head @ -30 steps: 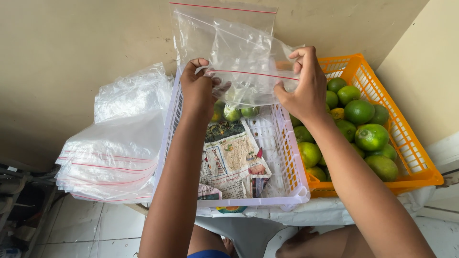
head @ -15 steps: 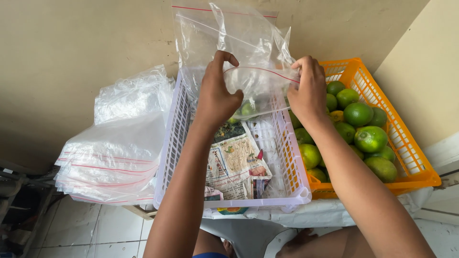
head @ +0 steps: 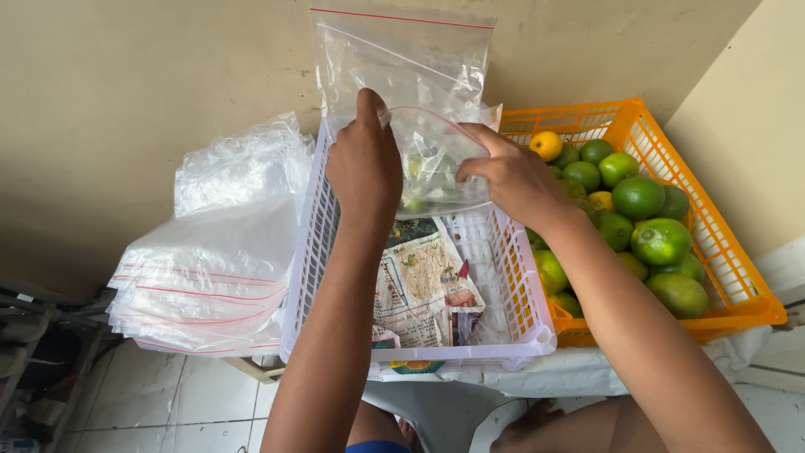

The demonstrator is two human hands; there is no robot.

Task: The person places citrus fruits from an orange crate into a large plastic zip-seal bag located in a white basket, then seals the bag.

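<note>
Left hand (head: 363,164) shifted inward, crinkly clear bag (head: 419,92)

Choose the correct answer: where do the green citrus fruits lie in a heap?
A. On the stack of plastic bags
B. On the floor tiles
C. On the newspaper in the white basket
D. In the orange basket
D: the green fruits fill the orange basket, to the right of the white basket.

A plain beige wall (head: 126,101) rises behind, with pale floor tiles (head: 168,411) below in soft daylight.
</note>
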